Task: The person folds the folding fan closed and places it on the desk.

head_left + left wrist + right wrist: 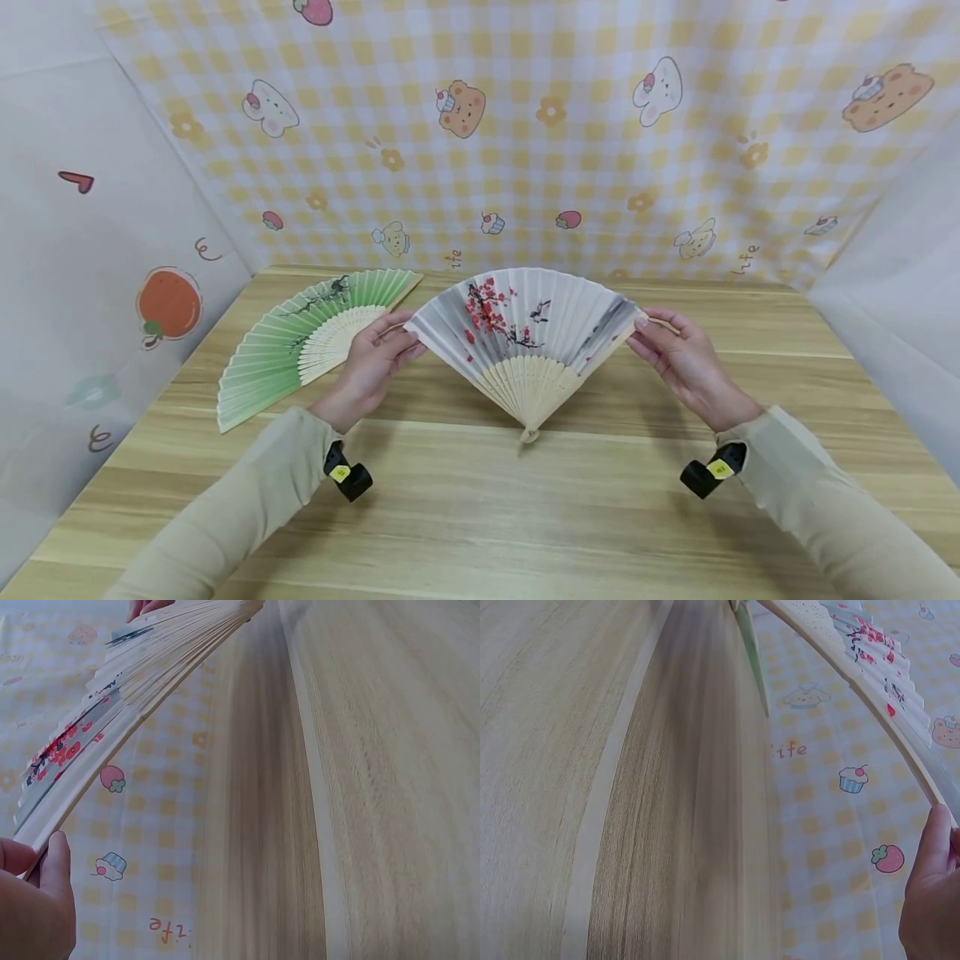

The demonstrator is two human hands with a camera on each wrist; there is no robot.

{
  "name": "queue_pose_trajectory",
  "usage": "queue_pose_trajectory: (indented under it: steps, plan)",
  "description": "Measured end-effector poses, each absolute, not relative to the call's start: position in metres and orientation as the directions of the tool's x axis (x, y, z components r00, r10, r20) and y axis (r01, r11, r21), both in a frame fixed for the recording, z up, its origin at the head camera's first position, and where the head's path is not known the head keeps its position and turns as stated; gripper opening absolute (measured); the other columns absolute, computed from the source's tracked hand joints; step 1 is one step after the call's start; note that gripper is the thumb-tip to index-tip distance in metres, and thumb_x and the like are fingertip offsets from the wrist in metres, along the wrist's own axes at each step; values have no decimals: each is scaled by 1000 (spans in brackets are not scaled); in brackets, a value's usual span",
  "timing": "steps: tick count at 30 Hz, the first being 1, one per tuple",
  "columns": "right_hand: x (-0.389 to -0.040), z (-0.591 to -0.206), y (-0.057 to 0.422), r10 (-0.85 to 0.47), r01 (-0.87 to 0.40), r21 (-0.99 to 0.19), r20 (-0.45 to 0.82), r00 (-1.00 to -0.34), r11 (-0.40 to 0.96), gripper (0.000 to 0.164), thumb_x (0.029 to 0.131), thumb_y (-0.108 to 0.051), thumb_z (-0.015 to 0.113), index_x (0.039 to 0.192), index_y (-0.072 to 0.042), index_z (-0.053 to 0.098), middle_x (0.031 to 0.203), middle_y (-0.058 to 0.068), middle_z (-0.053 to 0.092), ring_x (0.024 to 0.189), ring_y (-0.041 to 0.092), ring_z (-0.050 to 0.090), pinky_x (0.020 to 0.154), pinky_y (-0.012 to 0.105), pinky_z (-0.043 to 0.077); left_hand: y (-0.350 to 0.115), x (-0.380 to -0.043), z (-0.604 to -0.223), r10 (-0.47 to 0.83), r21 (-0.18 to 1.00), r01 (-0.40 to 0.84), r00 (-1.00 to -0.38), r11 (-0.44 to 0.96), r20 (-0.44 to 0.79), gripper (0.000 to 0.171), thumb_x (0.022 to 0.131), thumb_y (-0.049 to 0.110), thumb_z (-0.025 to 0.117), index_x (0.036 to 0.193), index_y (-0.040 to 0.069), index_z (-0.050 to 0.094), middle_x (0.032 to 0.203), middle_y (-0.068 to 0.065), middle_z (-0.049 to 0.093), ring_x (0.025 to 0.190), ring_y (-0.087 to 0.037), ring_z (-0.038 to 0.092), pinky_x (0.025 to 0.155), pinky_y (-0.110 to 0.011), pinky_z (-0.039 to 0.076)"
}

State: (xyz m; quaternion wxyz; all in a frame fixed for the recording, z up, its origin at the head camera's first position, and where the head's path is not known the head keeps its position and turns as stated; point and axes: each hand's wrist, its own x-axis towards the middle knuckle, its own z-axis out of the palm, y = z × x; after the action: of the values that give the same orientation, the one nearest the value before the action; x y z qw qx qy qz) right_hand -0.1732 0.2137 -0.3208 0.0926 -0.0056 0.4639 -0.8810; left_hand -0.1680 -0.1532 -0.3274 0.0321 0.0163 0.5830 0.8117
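A folding fan (555, 312) is spread wide in the head view, pale with grey shading, red blossoms and a small bird. Its bare wooden ribs (531, 379) meet at a pivot pointing toward the person. My left hand (371, 358) pinches the outer corner of the left guard stick between thumb and fingers. On the opposite corner, my right hand (686, 358) pinches the other guard stick the same way. Both wrist views show the fan held up off the table, thumb (56, 862) against the left stick and thumb (934, 832) against the right.
A green folding fan (292, 342) with a dark branch print lies spread on the wooden table (480, 517) at the back left, partly behind the left hand. A yellow checked cloth (510, 167) hangs behind the table. White cloth (90, 275) lines the sides.
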Motion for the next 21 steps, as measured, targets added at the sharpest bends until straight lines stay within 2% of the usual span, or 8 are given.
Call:
queue_pose_trajectory:
  steps: [6, 10, 21]
  plan:
    - [-173, -319, 211, -167, 175, -830, -101, -981, -530, 11, 85, 0, 54, 95, -5, 55, 92, 7, 59, 80, 15, 62, 77, 23, 50, -150, -169, -327, 87, 950, -36, -996, -311, -9, 26, 86, -10, 45, 108, 3, 50, 93, 0, 60, 84, -11, 60, 80, -25, 49]
    - [-172, -317, 209, -169, 180, -840, -107, -980, -512, 11, 85, 0, 55, 95, -5, 55, 91, 7, 60, 79, 15, 62, 76, 22, 50, -148, -169, -327, 81, 956, -33, -997, -291, -10, 25, 86, -8, 46, 107, 3, 52, 94, 0, 60, 85, -11, 61, 79, -25, 49]
    - [-172, -311, 200, -186, 194, -851, -116, -976, -487, 14, 83, 0, 58, 95, -6, 56, 89, 6, 62, 78, 14, 62, 75, 22, 51, -136, -168, -329, 90, 945, 3, -995, -326, 34, 33, 85, -11, 46, 118, -10, 44, 90, 0, 62, 82, -12, 61, 78, -26, 50]
